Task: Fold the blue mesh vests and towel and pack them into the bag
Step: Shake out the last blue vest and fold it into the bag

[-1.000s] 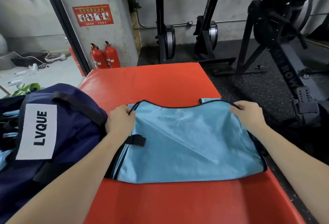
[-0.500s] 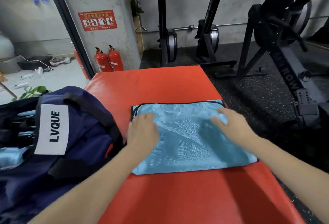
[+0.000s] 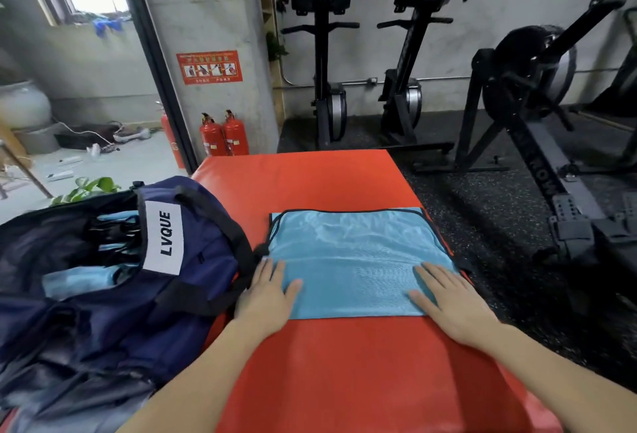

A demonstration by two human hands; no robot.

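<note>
Bare forearms, left hand (image 3: pixel 267 298) and right hand (image 3: pixel 451 305) ungloved, no jewellery

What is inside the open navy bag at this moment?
Inside the bag, light blue folded fabric with black trim shows through the opening. The bag's own walls hide what lies deeper.

Both hands flat — left (image 3: pixel 267 298), right (image 3: pixel 451 301)

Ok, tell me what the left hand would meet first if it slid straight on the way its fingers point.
The left hand lies flat on the blue mesh vest, fingers pointing away. Going on, it would likely first meet the vest's black cord at the left edge.
</note>
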